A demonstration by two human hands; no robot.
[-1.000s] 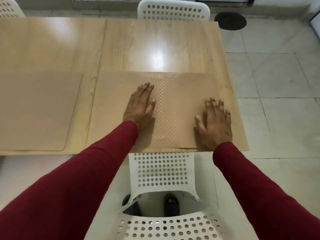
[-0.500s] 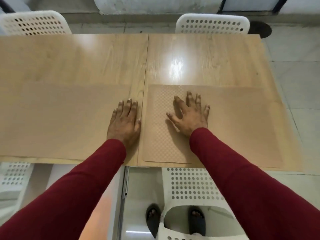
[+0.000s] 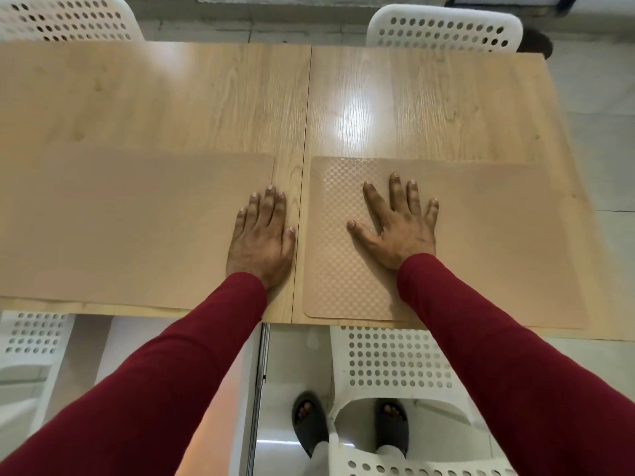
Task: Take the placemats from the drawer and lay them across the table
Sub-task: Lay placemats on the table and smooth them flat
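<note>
Two tan placemats lie flat side by side on the near half of the wooden table (image 3: pixel 378 97). The left placemat (image 3: pixel 120 228) reaches to the left edge of view. The right placemat (image 3: pixel 498 235) shows a fine checkered texture near its left end. My left hand (image 3: pixel 263 242) rests palm down, fingers together, on the right edge of the left placemat and the bare strip between the mats. My right hand (image 3: pixel 398 225) presses flat with fingers spread on the left part of the right placemat. Neither hand holds anything.
White perforated chairs stand at the far side, one at the back left (image 3: pixel 65 18) and one at the back right (image 3: pixel 443 29). Another white chair (image 3: pixel 391 365) is tucked under the near edge by my feet. Tiled floor lies to the right.
My left hand moved off the right placemat to the right edge of the left placemat. My right hand slid from the right mat's near right corner to its left part. The view shifted left.
</note>
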